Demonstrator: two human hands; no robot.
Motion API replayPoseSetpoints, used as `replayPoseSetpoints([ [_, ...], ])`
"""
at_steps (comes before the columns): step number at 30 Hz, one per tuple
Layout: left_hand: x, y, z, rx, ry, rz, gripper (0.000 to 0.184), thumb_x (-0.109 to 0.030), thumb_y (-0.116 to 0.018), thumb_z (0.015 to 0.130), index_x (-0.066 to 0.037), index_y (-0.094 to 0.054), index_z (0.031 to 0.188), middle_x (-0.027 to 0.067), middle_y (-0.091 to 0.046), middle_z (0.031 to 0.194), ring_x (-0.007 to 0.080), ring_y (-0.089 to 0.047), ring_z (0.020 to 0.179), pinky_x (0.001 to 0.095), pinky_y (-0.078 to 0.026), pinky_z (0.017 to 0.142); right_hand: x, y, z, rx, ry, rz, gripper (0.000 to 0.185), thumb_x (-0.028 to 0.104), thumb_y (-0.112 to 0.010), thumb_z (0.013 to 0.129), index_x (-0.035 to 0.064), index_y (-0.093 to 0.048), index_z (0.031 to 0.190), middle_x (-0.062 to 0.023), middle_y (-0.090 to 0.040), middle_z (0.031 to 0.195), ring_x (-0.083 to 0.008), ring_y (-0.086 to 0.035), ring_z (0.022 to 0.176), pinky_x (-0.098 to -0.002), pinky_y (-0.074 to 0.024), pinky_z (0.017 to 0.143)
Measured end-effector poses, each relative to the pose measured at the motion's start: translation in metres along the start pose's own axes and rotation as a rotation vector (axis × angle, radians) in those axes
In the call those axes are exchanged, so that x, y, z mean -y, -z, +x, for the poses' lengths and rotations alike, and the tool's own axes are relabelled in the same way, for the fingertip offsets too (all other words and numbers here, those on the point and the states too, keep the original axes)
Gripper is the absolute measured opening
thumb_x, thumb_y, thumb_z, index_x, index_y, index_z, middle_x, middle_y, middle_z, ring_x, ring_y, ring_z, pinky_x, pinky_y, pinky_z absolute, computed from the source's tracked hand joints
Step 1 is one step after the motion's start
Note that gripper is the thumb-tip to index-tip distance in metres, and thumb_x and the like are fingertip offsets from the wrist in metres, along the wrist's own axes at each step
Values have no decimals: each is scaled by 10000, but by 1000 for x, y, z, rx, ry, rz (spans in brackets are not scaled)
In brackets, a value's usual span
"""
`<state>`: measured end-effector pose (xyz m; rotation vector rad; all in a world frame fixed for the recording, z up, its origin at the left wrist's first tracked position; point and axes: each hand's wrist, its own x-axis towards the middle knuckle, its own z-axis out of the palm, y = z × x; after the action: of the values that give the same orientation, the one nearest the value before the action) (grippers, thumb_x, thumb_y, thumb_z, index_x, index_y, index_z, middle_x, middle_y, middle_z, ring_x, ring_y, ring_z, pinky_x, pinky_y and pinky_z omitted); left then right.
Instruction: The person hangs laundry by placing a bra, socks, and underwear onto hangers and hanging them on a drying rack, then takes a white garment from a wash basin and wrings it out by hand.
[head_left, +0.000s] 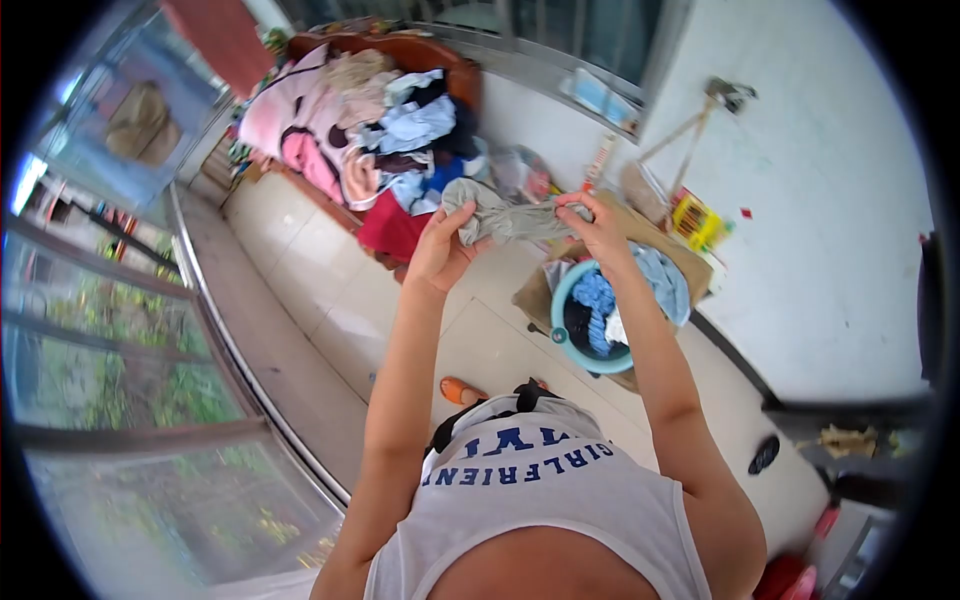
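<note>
A crumpled grey-green piece of cloth (515,218) is stretched between my two hands, out in front of me; its kind of garment is not clear. My left hand (440,245) grips the bunched end, thumb on top. At the other end my right hand (597,225) pinches the fabric between thumb and fingers. Below my right forearm stands a light blue basin (557,335) holding blue, white and dark clothes (597,295), partly hidden by the arm. Beyond my hands, a large heap of clothes (410,130) covers a reddish-brown wooden seat (455,75).
Windows (130,370) with a ledge (270,340) run along the left. A brown cloth (142,122) hangs at upper left. Against the right wall are a yellow packet (697,222) and wooden sticks (690,135). An orange slipper (458,390) is on the tiled floor (480,340).
</note>
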<state>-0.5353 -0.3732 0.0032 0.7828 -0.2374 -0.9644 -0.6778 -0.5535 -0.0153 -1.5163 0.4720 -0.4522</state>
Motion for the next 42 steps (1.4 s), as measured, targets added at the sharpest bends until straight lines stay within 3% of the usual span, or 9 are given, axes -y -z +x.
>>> replayPoseSetpoints([
  [7, -113, 36, -50, -97, -224, 118, 252, -113, -470, 894, -66, -487, 1141, 67, -593, 1005, 172, -610, 870, 338, -549, 677, 55, -145, 48, 465, 413, -116, 382, 216, -651, 797, 17, -536, 1103, -11, -597, 947, -79, -539, 843, -216, -423, 736],
  [9, -139, 52, -63, -98, -286, 224, 267, -133, -472, 895, -64, -491, 1153, 61, -594, 998, 169, -606, 874, 343, -545, 687, 63, -180, 59, 681, 246, -7, 308, 168, -655, 793, 14, -571, 1046, 10, -605, 873, -64, -537, 780, -212, -428, 688],
  [17, -231, 123, -122, -584, -522, 666, 216, -219, -520, 883, -29, -603, 943, 12, -598, 729, 76, -540, 528, 196, -475, 505, 105, -274, 94, 576, 674, -313, 196, 189, -633, 802, 2, -639, 861, -24, -601, 713, -68, -508, 640, -222, -408, 592],
  [24, -268, 167, -152, -706, -426, 857, 340, -451, -617, 793, -115, -666, 771, -61, -564, 707, 39, -447, 640, 177, -331, 630, 132, -326, 124, 643, 237, 238, 211, 271, -500, 900, 71, -564, 877, 31, -574, 802, -39, -539, 734, -197, -433, 674],
  [29, -279, 184, -160, -627, -565, 662, 317, -395, -556, 853, -85, -625, 852, -53, -579, 778, 40, -501, 717, 214, -374, 776, 133, -352, 145, 747, 335, 178, 161, 221, -576, 858, 63, -588, 892, 42, -569, 820, -27, -501, 761, -180, -389, 719],
  [37, -295, 195, -160, -676, -660, 534, 258, -297, -500, 905, -50, -572, 885, -29, -552, 820, 45, -486, 747, 194, -396, 690, 127, -380, 171, 729, 475, 35, 150, 197, -576, 857, 55, -624, 848, 51, -565, 801, -29, -488, 756, -172, -370, 723],
  [39, -297, 193, -154, -724, -685, 538, 247, -282, -560, 870, -35, -565, 888, -3, -563, 807, 65, -500, 744, 209, -405, 664, 130, -385, 170, 748, 385, 133, 162, 201, -561, 866, 49, -617, 869, 50, -567, 805, -29, -490, 740, -174, -377, 711],
  [41, -294, 210, -144, -1089, -672, 1060, 262, -270, -623, 821, -21, -559, 868, 40, -574, 799, 93, -519, 722, 223, -416, 624, 133, -391, 163, 784, 195, 323, 189, 209, -531, 885, 36, -603, 912, 49, -570, 815, -30, -493, 706, -179, -392, 687],
  [42, -284, 218, -132, -1183, -913, 1149, 281, -264, -672, 772, -15, -557, 832, 74, -580, 809, 113, -535, 693, 242, -433, 605, 135, -394, 159, 838, 121, 352, 181, 208, -517, 893, 41, -578, 931, 41, -567, 834, -28, -501, 712, -182, -406, 679],
])
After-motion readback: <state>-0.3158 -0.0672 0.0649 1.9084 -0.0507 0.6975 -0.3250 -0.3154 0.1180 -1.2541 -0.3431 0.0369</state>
